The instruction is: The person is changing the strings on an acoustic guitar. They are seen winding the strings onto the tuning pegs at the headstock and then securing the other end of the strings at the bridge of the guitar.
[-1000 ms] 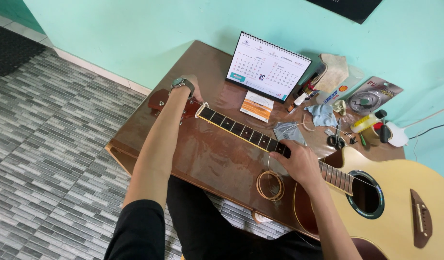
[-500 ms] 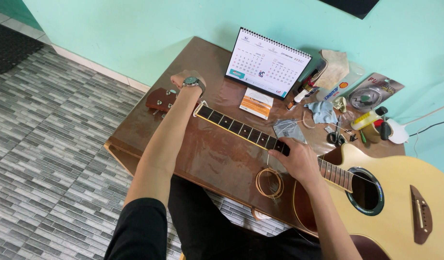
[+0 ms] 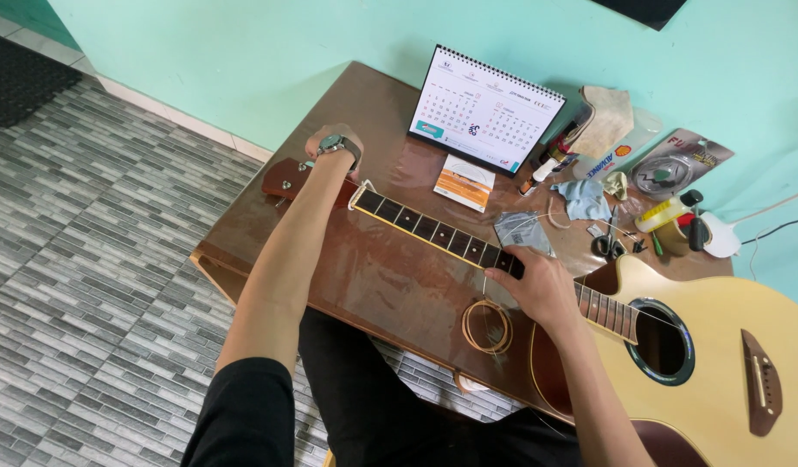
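An acoustic guitar (image 3: 727, 363) with a pale top lies across a brown wooden table (image 3: 373, 277), its dark fretboard (image 3: 433, 229) pointing left to the reddish headstock (image 3: 282, 182). My left hand (image 3: 330, 151), with a wristwatch, is closed at the headstock, near the nut; what its fingers grip is hidden. My right hand (image 3: 533, 285) presses down on the neck near the body, fingers curled over the frets. A coil of guitar string (image 3: 488, 326) lies on the table just below that hand.
A desk calendar (image 3: 485, 108) stands at the table's back edge, an orange card (image 3: 462, 183) in front of it. Cloths, scissors (image 3: 608, 242), small bottles, a string packet and a disc sleeve crowd the back right. Grey tiled floor lies left; a turquoise wall is behind.
My left hand has shifted slightly at the headstock, and the view has drifted a little. My right hand stays on the neck.
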